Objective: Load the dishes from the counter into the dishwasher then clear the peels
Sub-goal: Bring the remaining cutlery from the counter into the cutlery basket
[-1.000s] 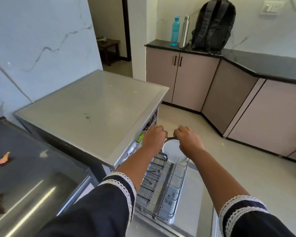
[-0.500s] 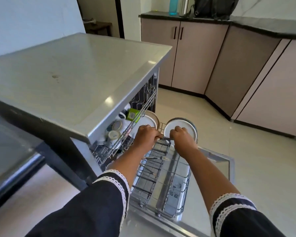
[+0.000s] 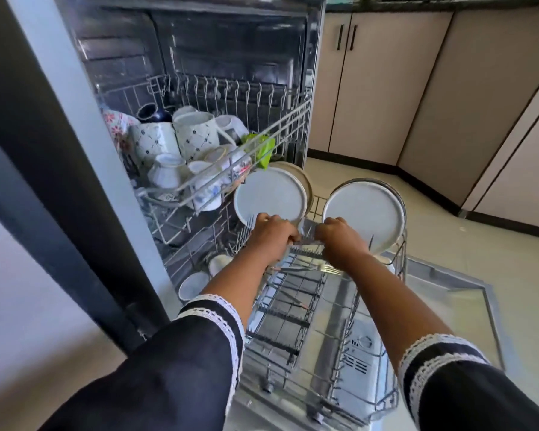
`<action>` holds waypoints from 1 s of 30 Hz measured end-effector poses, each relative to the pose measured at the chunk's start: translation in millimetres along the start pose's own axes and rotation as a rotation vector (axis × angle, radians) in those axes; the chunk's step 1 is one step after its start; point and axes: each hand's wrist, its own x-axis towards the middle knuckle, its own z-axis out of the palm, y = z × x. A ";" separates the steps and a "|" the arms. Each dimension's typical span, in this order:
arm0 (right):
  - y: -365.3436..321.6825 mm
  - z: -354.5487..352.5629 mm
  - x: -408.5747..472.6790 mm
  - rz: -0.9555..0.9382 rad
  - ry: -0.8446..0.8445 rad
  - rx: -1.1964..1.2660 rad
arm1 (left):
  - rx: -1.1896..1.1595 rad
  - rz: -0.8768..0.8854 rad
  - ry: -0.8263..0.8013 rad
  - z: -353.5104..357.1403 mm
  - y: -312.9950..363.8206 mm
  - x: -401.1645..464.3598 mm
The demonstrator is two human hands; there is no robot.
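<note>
The dishwasher (image 3: pixel 199 42) stands open with its lower rack (image 3: pixel 339 321) pulled out over the dropped door. My left hand (image 3: pixel 273 231) and my right hand (image 3: pixel 339 236) meet above the rack's far end, both gripping a bundle of metal cutlery (image 3: pixel 307 233); fork tines stick out past each hand. Just behind them two white plates stand upright in the rack, the left plate (image 3: pixel 269 192) and the right plate (image 3: pixel 366 209). A fork (image 3: pixel 305 269) lies across the rack wires below my wrists.
The upper rack (image 3: pixel 218 119) sticks out at the left, packed with several mugs and cups (image 3: pixel 193 135) and a green item (image 3: pixel 260 147). White bowls (image 3: pixel 193 284) sit in the lower left. The open door (image 3: pixel 448 290) lies over the floor. Beige cabinets (image 3: pixel 386 88) line the right.
The view has dropped from the countertop to the inside of the dishwasher. Both hands stay together on the cutlery over the far end of the lower rack.
</note>
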 end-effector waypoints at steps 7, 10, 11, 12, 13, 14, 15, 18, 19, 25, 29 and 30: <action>-16.2 22.0 -9.1 -0.016 -0.046 0.004 | -0.077 -0.057 -0.172 21.2 -19.9 -2.3; -24.7 36.5 -12.5 -0.002 -0.034 0.062 | -0.014 -0.054 -0.195 14.7 -27.9 -3.4; -27.3 41.8 -14.0 0.003 -0.030 0.071 | 0.004 -0.050 -0.208 14.8 -32.3 -2.0; -29.5 48.2 -16.3 0.008 -0.034 0.072 | 0.012 -0.051 -0.217 16.7 -35.2 -2.3; -31.0 54.6 -18.4 0.018 -0.039 0.080 | 0.015 -0.060 -0.230 20.5 -37.5 -1.9; -32.5 60.8 -21.0 0.029 -0.045 0.100 | 0.011 -0.066 -0.237 24.1 -38.7 -3.2; -33.7 66.7 -23.4 0.042 -0.049 0.127 | -0.001 -0.078 -0.247 29.4 -40.5 -4.7; -37.0 80.5 -31.2 0.088 -0.078 0.186 | -0.029 -0.061 -0.286 43.7 -43.6 -12.4; -38.1 84.8 -34.4 0.107 -0.100 0.208 | -0.025 -0.050 -0.285 48.0 -44.4 -14.9; -45.2 105.9 -45.8 0.127 -0.143 0.186 | 0.038 -0.033 -0.298 64.2 -49.7 -22.7; -46.7 101.1 -44.6 0.115 -0.087 0.141 | 0.000 -0.065 -0.274 65.2 -54.9 -22.9; -45.6 99.7 -44.3 0.115 -0.073 0.118 | -0.005 -0.062 -0.263 65.5 -55.4 -21.7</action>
